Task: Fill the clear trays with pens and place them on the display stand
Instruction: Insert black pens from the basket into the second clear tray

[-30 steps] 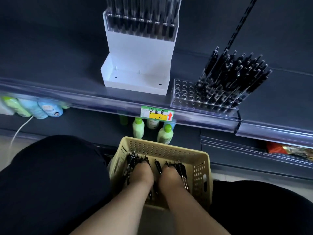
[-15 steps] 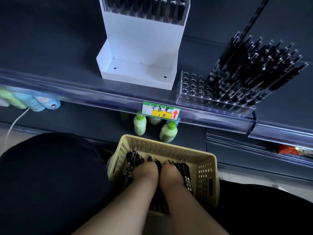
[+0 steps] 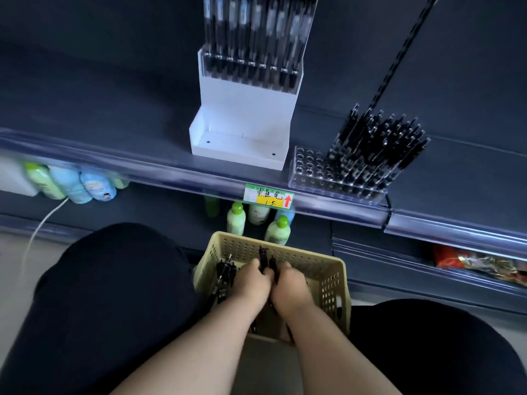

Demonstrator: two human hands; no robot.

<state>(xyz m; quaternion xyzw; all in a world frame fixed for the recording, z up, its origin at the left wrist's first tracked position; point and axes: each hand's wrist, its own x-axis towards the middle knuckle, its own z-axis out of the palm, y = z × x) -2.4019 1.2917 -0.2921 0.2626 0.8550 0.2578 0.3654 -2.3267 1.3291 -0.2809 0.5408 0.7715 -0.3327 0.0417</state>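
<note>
Both hands have drawn together since a moment ago and now meet at the basket's middle. On the dark shelf (image 3: 114, 155), a white display stand (image 3: 245, 115) sits near the front edge, with a row of pens in its upper tier. Below that edge, a yellow basket (image 3: 328, 269) sits between the person's knees. A clear tray (image 3: 310, 172) stands just right of the stand, its right part packed with black pens (image 3: 376, 149). The left hand (image 3: 251, 280) and right hand (image 3: 291, 286) touch side by side, fingers curled round a bundle of pens (image 3: 263, 258). Loose pens (image 3: 225, 272) lie by the basket's left wall.
</note>
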